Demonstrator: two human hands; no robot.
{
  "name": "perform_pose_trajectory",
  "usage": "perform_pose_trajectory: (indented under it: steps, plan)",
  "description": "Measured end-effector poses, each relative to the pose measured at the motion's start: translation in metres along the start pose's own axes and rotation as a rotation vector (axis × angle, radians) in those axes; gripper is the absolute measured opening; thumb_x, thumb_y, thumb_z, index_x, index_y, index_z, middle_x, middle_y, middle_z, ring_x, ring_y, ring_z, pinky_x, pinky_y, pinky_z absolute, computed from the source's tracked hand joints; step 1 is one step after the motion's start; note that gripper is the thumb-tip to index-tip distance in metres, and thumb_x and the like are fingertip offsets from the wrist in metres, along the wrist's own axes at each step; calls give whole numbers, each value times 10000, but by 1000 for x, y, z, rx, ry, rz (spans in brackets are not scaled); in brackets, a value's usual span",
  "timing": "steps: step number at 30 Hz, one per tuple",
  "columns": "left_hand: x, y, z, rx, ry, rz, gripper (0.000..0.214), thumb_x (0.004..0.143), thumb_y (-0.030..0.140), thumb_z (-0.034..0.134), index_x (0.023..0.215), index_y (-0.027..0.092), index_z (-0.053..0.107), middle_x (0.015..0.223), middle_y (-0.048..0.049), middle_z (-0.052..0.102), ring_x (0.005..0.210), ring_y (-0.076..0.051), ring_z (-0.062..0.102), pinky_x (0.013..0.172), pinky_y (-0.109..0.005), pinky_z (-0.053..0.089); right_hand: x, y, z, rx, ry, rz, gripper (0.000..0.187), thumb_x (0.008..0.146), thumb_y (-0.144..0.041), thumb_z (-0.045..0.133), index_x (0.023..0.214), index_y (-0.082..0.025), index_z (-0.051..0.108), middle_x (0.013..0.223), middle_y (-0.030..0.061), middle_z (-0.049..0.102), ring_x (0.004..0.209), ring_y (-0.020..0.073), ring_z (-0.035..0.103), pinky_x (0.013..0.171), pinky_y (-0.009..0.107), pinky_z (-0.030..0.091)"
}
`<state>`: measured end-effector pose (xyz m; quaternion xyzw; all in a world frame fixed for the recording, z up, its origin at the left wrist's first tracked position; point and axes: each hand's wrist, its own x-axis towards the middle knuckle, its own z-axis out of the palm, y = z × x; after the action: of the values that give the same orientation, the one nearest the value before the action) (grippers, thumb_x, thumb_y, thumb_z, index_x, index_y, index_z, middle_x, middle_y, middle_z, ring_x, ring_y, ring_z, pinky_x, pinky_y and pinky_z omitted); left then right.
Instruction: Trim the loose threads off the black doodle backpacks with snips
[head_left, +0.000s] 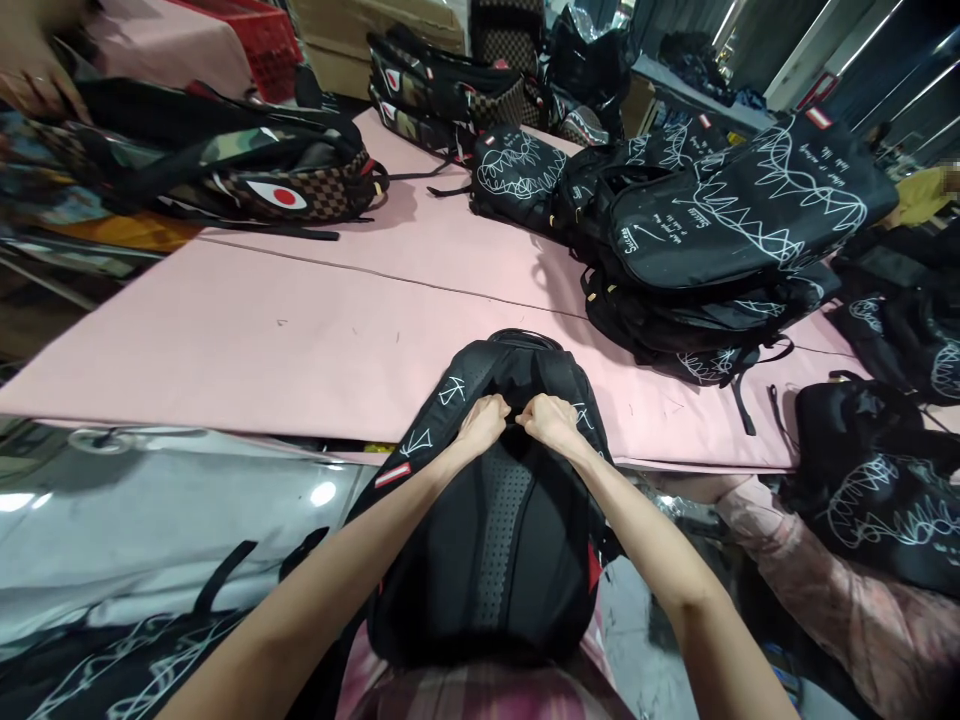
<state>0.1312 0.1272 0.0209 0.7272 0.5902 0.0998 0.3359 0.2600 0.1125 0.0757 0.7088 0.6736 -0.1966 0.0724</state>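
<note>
A black backpack (495, 550) leans from my lap against the table edge, its padded back panel facing up. White scribbles and a small red-and-white label mark its shoulder straps. My left hand (486, 420) is closed on the fabric at the upper part of the back panel. Close beside it, my right hand (551, 420) also pinches the backpack, knuckles turned toward the left hand. A small gap lies between the two hands. The exact bit of cloth or seam in the fingers is hidden.
A pink-topped table (315, 330) spreads ahead. Stacked black backpacks (720, 230) with white scribbles stand at its right. A camouflage-and-check backpack (277, 190) lies far left, under another person's hand (37, 85). Another person's pink sleeve (817, 590) is close on the right.
</note>
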Motion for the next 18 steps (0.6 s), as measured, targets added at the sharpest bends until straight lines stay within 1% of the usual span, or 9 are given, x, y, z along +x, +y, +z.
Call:
perform_pose_trajectory:
  steps: [4, 7, 9, 10, 12, 14, 15, 16, 18]
  plan:
    - [0, 0, 3, -29, 7, 14, 135, 784, 109, 420, 738, 168, 532, 755, -37, 584, 697, -146, 536, 580, -246, 335, 7, -7, -2, -41, -22, 36, 204, 778, -297, 571, 880, -189, 711, 889, 115, 706, 863, 262, 664, 659, 286, 461]
    - [1, 2, -2, -62, 21, 37, 153, 785, 92, 399, 751, 163, 530, 774, -44, 585, 721, -150, 538, 619, -249, 367, 7, -8, -4, -36, -34, 35, 161, 748, -235, 596, 855, -203, 712, 860, 91, 707, 851, 249, 665, 655, 268, 454]
    - [-1, 2, -8, -94, 33, 73, 186, 821, 118, 364, 765, 159, 538, 810, -48, 595, 757, -148, 544, 670, -249, 398, 1, -3, -3, -30, -22, 12, 166, 795, -244, 561, 875, -223, 705, 892, 69, 702, 884, 229, 655, 678, 258, 448]
    - [-4, 1, -13, -112, 30, 101, 203, 838, 144, 357, 760, 160, 544, 821, -43, 602, 771, -144, 547, 699, -246, 411, -4, 1, -2, -20, 11, -10, 188, 837, -273, 529, 919, -233, 694, 941, 60, 693, 913, 215, 646, 699, 255, 445]
    - [-13, -3, -21, -144, -6, 176, 261, 859, 215, 376, 670, 171, 552, 784, -20, 618, 803, -137, 557, 785, -242, 421, -15, 11, 3, 14, 119, -59, 266, 897, -359, 478, 1080, -242, 631, 1053, 50, 659, 962, 189, 622, 740, 248, 438]
    - [-25, -9, -26, -141, -71, 292, 371, 856, 281, 424, 509, 183, 515, 670, -9, 618, 898, -153, 564, 915, -261, 381, -23, 22, 10, 45, 227, -84, 407, 887, -437, 503, 1238, -231, 521, 1111, 53, 626, 971, 180, 608, 746, 244, 437]
    - [-31, -13, -28, -126, -99, 356, 418, 845, 304, 455, 445, 187, 484, 616, -14, 610, 968, -169, 555, 968, -276, 345, -26, 27, 15, 50, 260, -86, 458, 871, -447, 531, 1271, -228, 489, 1116, 52, 619, 962, 180, 607, 735, 242, 438]
    - [-37, -16, -29, -108, -118, 416, 445, 832, 319, 487, 407, 192, 461, 580, -21, 602, 1035, -184, 538, 1005, -289, 313, -27, 32, 19, 47, 269, -88, 456, 864, -431, 548, 1271, -235, 488, 1114, 45, 614, 950, 178, 606, 718, 237, 437]
    - [-43, -21, -31, -85, -136, 496, 434, 821, 320, 515, 407, 198, 468, 571, -26, 608, 1099, -190, 521, 1030, -295, 290, -30, 41, 30, 34, 264, -123, 327, 882, -337, 534, 1202, -266, 550, 1113, 21, 604, 923, 160, 606, 690, 219, 426]
